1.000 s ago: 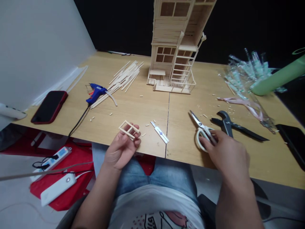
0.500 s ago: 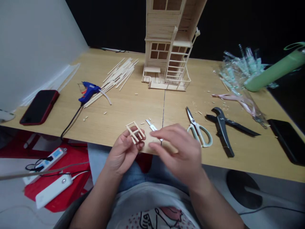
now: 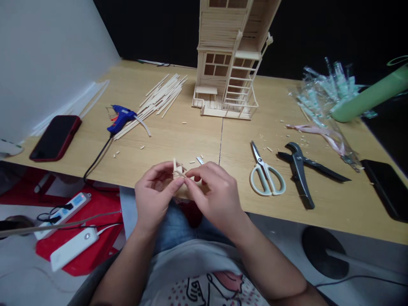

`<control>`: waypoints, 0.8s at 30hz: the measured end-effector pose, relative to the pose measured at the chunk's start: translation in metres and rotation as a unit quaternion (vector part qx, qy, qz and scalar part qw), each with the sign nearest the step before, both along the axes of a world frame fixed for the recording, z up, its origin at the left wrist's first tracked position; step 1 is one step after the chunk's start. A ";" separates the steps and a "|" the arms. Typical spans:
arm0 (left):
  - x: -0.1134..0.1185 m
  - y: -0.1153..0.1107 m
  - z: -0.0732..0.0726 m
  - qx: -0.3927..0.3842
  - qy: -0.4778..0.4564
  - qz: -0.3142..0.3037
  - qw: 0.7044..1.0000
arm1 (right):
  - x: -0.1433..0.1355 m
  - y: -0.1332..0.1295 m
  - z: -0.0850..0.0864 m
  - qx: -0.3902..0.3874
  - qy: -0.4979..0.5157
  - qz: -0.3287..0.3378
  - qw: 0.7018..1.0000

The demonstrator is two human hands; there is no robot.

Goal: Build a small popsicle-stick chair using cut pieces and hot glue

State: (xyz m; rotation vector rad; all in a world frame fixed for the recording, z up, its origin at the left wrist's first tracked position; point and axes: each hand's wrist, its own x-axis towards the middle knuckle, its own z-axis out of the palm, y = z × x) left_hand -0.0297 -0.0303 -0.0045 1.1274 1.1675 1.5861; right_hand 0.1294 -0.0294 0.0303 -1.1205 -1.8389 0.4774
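Note:
Both hands meet at the table's front edge around a small wooden stick frame [image 3: 178,171]. My left hand [image 3: 156,187] is closed on it, thumb in front, and part of the frame is hidden by the fingers. The thumb and forefinger of my right hand [image 3: 213,191] pinch the frame's right side. Just beyond the right hand, the tip of a craft knife [image 3: 200,160] shows; the rest of it is covered by that hand. To the right lie scissors [image 3: 264,172] with pale green handles.
A stick-built model house [image 3: 223,80] stands at the back. Left of it are loose wooden sticks [image 3: 165,95], a blue glue gun [image 3: 120,119] and a red-cased phone [image 3: 55,138]. On the right lie black cutters [image 3: 298,170], another phone [image 3: 387,189], plastic wrappers [image 3: 325,95] and a green bottle [image 3: 369,95].
My right hand has moved left from above the craft knife and now grips the stick frame with my left hand. The frame has been turned. The view has shifted slightly.

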 end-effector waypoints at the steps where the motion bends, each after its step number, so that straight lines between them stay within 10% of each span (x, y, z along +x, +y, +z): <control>1: -0.003 0.001 -0.002 0.017 0.063 0.029 0.997 | -0.002 0.002 -0.003 -0.016 -0.015 -0.001 1.000; 9: -0.035 0.006 -0.021 0.022 0.492 0.167 0.854 | -0.013 0.011 -0.020 -0.095 -0.120 0.007 0.988; 24: -0.045 0.004 -0.028 0.039 0.451 0.145 0.880 | -0.019 0.017 -0.017 -0.118 -0.155 0.008 0.981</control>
